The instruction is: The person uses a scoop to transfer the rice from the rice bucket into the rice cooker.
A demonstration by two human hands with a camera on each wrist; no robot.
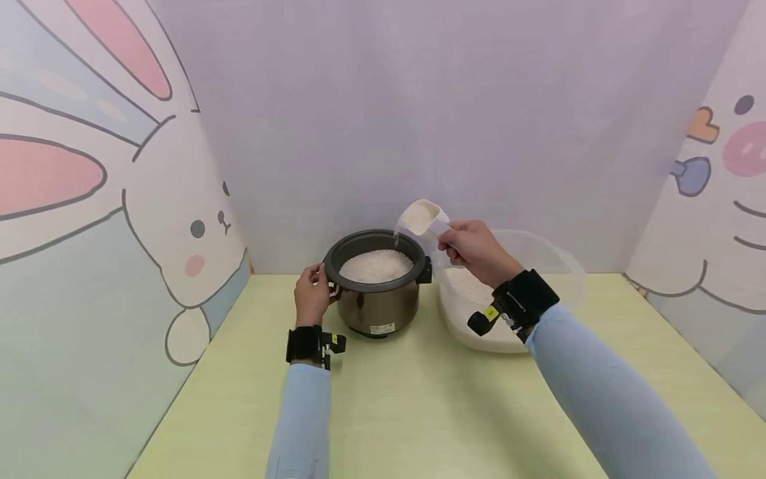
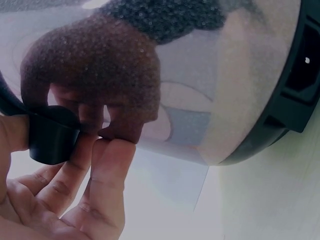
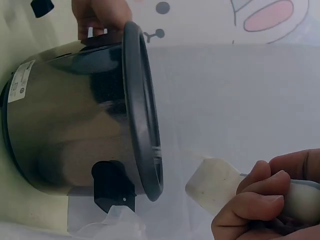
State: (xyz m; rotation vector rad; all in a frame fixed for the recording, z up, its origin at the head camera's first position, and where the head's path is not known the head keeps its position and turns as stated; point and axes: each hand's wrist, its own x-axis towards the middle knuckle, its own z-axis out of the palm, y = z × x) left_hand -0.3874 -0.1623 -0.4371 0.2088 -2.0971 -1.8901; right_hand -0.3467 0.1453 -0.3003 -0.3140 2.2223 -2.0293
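A dark metallic rice cooker (image 1: pixel 378 307) stands at the table's back, heaped inside with white rice (image 1: pixel 377 266). On its left side, my left hand (image 1: pixel 312 296) holds the black side handle (image 2: pixel 54 136), thumb on one side and fingers on the other. My right hand (image 1: pixel 475 249) grips a white measuring cup (image 3: pixel 214 185) by its handle, above the cooker's right rim. The cup is tipped toward the cooker, rice still in it, and a few grains fall from its lip. To the right, a translucent plastic bin (image 1: pixel 479 336) contains more rice (image 1: pixel 469 286).
The cooker's right side handle (image 3: pixel 114 185) points toward the bin, whose clear upper walls (image 1: pixel 568 256) rise behind my right wrist. A pale curtain-like wall (image 1: pixel 323 133) closes the back of the yellow-green table (image 1: pixel 383 412), with cartoon-printed panels (image 1: pixel 197 266) at both sides.
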